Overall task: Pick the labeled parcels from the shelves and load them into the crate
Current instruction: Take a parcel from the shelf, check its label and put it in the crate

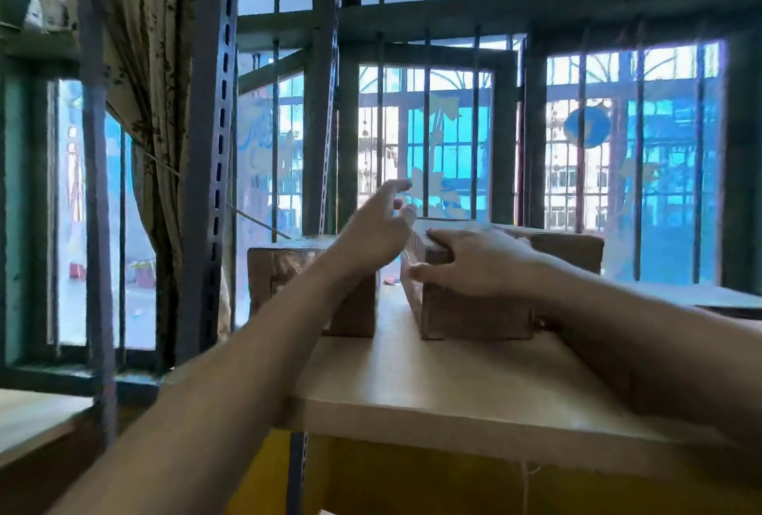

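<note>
Two brown boxes sit on the wooden shelf (474,374) by the window. The right hand (474,263) pinches the near box (474,308) (fingers on top). The left hand (371,234) hangs spread above the other box (284,267).

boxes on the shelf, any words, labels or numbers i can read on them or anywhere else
No text can be read anywhere.
Right box: a pale patch on top by the right hand, too blurred to read.
Left box: no label shows.
Window glass: pale decorations, no legible words.
</note>
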Tool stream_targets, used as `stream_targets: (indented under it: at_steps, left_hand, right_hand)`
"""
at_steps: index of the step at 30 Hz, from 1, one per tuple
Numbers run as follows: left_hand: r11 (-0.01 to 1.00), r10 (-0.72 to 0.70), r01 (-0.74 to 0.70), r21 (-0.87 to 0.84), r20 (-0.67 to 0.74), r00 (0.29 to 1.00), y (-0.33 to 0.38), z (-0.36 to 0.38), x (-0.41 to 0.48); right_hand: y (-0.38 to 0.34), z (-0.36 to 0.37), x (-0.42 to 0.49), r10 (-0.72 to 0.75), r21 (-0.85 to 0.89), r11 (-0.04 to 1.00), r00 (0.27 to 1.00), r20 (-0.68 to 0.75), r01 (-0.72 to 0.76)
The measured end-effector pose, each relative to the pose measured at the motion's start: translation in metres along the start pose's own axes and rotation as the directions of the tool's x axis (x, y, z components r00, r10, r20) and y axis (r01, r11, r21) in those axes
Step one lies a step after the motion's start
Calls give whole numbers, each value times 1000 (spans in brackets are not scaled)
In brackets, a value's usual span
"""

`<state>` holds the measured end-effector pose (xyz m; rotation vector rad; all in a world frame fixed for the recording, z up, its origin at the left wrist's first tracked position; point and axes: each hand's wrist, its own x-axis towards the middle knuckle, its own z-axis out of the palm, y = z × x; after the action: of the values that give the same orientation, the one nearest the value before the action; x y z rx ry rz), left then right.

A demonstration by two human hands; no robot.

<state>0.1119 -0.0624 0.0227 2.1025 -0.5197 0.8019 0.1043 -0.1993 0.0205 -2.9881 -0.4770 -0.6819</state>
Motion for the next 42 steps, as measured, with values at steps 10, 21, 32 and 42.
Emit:
stream_targets:
  at_steps: [10,21,32,42]
  left_hand:
    - [992,-75,82,95,-74,994,2,17,5]
    - [814,51,-105,-572,-111,993,47,26,6]
    - [863,-32,-24,-505,-102,994,17,34,-7]
    - [940,195,-293,-176,-427,883,25,36,-10]
  right_hand:
    - [19,12,-52,-34,226,965,919,-392,133]
    - [69,-9,-65,8,781,475,886,-464,404]
    - [84,-19,-43,0,922,272,958,-287,277]
    - [72,-29,-1,29,913,300,953,-300,278]
